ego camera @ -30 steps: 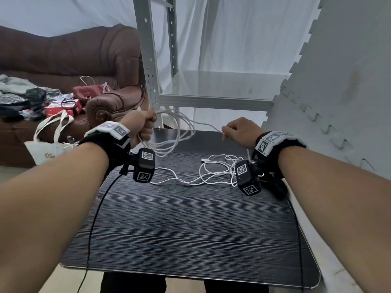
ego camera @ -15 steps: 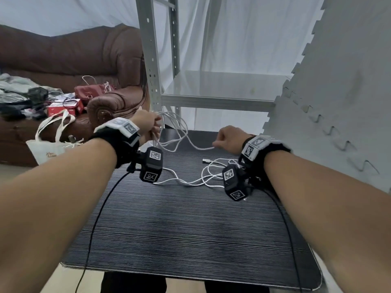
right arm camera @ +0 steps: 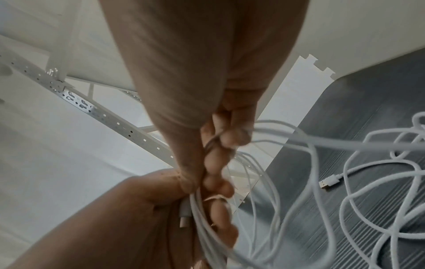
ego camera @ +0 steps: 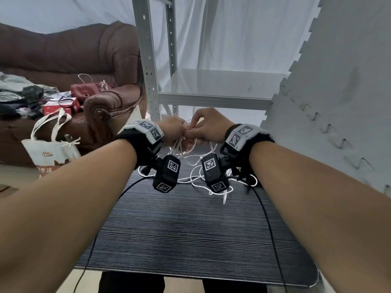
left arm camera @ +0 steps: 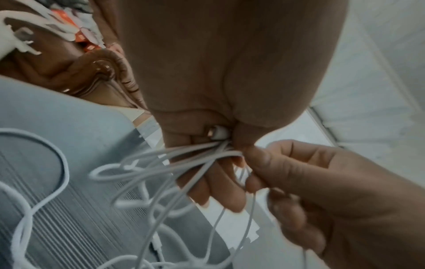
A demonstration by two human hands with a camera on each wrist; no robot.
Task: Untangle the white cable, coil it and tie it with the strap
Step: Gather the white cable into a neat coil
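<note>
Here our left hand (ego camera: 176, 132) grips the gathered loops of white cable (ego camera: 191, 178) while our right hand (ego camera: 208, 125) pinches a strand; loose slack on the desk (ego camera: 190, 240) could snag.

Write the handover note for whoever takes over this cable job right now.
Left hand: grips a bundle of loops of the white cable, with one plug pinched in the fist.
Right hand: pinches a strand right at the left fist.
The rest of the cable lies loose and tangled on the black table, USB plug free.
Done: a few loops gathered.
Left: finish untangling, coil, tie. No strap in view.
</note>
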